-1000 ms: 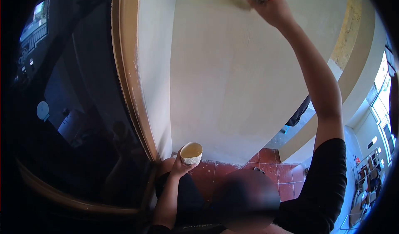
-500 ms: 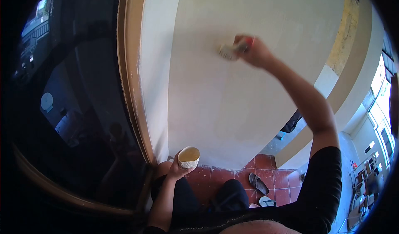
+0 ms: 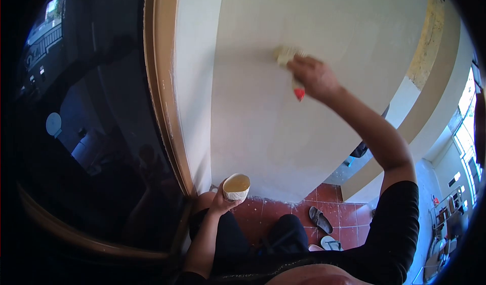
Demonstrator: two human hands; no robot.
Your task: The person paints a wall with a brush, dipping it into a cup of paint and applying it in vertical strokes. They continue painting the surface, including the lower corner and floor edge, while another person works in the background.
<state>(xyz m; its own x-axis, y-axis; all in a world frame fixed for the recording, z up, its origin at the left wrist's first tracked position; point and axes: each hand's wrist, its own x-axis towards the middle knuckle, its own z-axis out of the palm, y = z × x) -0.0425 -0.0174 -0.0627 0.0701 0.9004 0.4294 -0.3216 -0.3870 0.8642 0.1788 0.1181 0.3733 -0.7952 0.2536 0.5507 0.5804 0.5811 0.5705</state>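
My right hand [image 3: 315, 76] is closed round a paintbrush [image 3: 287, 55], its bristles at the pale wall [image 3: 268, 128] and the red tip of its handle pointing down below my fingers. Low on the left, my left hand [image 3: 221, 203] grips a cup [image 3: 237, 187] from the side. The cup is whitish outside, with a cream-yellow inside, and its mouth tilts toward me. My fingers behind the cup are partly hidden.
A brown wooden frame [image 3: 164, 82] with dark, reflective glass [image 3: 91, 133] stands close on my left. On the red tiled floor [image 3: 349, 216] lie a dark sandal [image 3: 320, 220] and a light flip-flop [image 3: 331, 244]. A pillar [image 3: 430, 107] rises at the right.
The brush has shifted slightly right and turned, so its red handle end now points down. My left hand still holds the cup, and the view has tilted a little.
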